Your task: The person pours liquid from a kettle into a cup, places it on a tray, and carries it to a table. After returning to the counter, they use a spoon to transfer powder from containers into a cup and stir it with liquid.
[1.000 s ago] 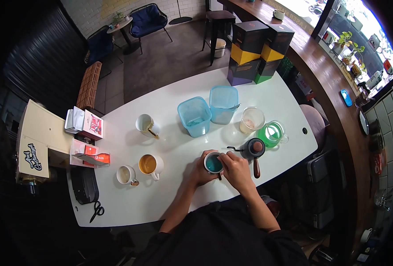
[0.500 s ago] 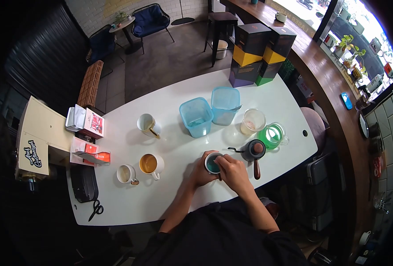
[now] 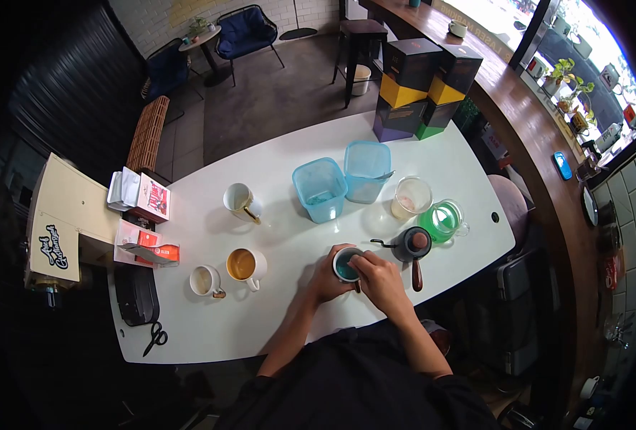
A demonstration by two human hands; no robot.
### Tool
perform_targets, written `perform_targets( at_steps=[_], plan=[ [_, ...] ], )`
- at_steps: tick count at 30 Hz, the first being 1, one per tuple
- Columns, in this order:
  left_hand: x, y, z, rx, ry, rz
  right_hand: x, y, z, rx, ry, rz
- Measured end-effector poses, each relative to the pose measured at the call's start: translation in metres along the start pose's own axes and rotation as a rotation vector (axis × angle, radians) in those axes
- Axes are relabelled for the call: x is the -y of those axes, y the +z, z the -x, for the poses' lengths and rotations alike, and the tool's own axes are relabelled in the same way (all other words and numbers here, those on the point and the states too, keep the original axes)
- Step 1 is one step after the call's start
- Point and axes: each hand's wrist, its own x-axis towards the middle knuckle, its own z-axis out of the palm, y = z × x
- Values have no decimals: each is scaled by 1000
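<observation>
My left hand (image 3: 323,278) is wrapped round a white cup (image 3: 337,266) with blue-green liquid (image 3: 346,264) inside, held over the near side of the table. Over the cup's right rim, my right hand (image 3: 379,281) has its fingers pinched together; whatever they grip is hidden by the fingers. Just right of that hand stands a dark long-spouted pot (image 3: 412,244) with a brown wooden handle. Behind it are a clear plastic cup (image 3: 412,198) with a little residue and a glass jug (image 3: 443,221) of green liquid.
Two blue plastic tubs (image 3: 319,188) stand mid-table, one with a utensil handle. To the left are a mug of brown liquid (image 3: 242,264), a gold-handled mug (image 3: 240,201) and a small cup (image 3: 204,281). Scissors (image 3: 156,338) lie at the left edge; stacked boxes (image 3: 409,68) stand at the back.
My right hand's fingers have shifted slightly at the cup's rim. The left hand keeps its hold on the cup. The whole view has moved very slightly.
</observation>
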Motion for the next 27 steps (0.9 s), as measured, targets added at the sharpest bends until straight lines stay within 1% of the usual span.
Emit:
perform_targets(
  at_steps=[2, 6, 9, 11, 13, 14, 18, 21, 27],
  plan=[
    [0, 0, 0, -5, 1, -4, -1, 0, -3, -13, 49, 54],
    [0, 1, 0, -19, 37, 24, -6, -7, -3, -20, 73, 108],
    [1, 1, 0, -17, 38, 4, -4, -13, 0, 12, 88, 108],
    [1, 0, 0, -11, 37, -14, -4, -14, 3, 54, 63, 66],
    [0, -1, 0, 22, -32, 12, 0, -10, 3, 41, 46, 20],
    [0, 0, 1, 24, -33, 11, 1, -8, 3, 26, 28, -25],
    [-1, 0, 1, 2, -12, 14, 1, -5, 0, 6, 31, -14],
    [-2, 0, 1, -9, 11, 6, -3, -9, -1, -10, 60, 54],
    [5, 2, 1, -8, 45, -27, -4, -16, 4, 23, 89, 41]
  ],
)
